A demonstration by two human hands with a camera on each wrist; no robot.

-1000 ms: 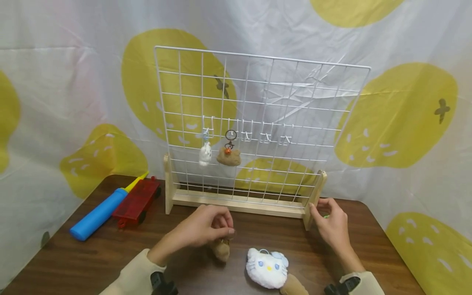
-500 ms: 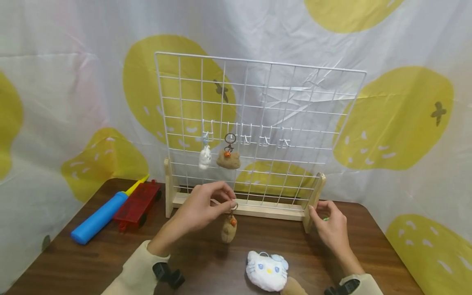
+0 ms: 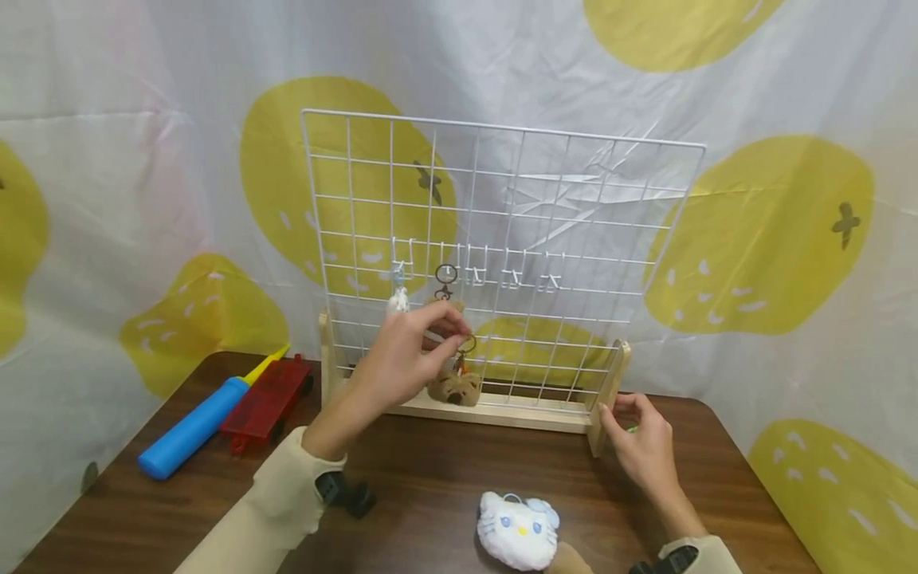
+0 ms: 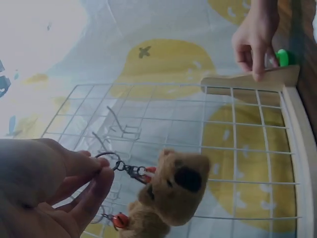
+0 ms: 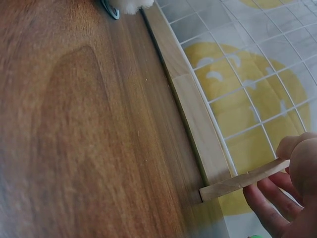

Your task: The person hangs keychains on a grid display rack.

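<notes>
My left hand (image 3: 402, 359) pinches the metal ring of a brown plush keychain (image 4: 181, 186) between thumb and fingertips. The plush hangs below the ring, in front of the white wire grid rack (image 3: 502, 128). My right hand (image 3: 645, 442) grips the rack's right wooden side post (image 3: 610, 391), thumb on one face and fingers on the other. A small white plush keychain (image 3: 398, 300) hangs from the leftmost hook. Beside it hangs another brown plush keychain (image 4: 143, 223), mostly hidden by my left hand in the head view. Several white hooks (image 3: 512, 278) continue to the right.
On the table's front part lies a white cat plush (image 3: 518, 532), with a brown plush (image 3: 569, 560) partly behind it. A blue pump (image 3: 190, 430) and a red toy cart (image 3: 268, 402) lie left of the rack. Something green (image 4: 283, 57) sits behind the right post.
My left hand has lifted the brown plush keychain off the table, up and slightly right toward the hooks. My right hand stays on the side post.
</notes>
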